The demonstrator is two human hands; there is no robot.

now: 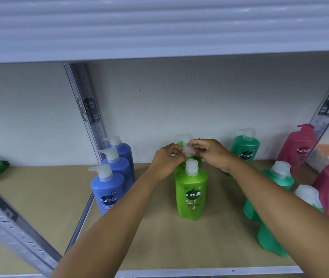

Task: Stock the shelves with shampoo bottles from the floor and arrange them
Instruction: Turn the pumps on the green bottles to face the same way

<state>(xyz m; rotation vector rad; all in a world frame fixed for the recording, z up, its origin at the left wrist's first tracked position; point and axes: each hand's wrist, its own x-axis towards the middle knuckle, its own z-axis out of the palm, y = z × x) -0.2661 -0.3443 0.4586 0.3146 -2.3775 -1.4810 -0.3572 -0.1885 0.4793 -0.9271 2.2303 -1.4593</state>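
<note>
Blue bottles (107,189) stood at 9 o'clock on the shelf (159,247). At centre, the left hand (164,160) and right hand (209,152) both pinched the pump (186,150) of the middle green bottle (197,160) (behind the front one (191,194)). Turning the spout to match its row, body kept still, would likely serve best. Teal bottles (245,147) stood at 3 o'clock.

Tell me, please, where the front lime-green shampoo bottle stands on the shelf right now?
In the head view, the front lime-green bottle stands mid-shelf, between the blue bottles on its left and the teal bottles on its right.
</note>
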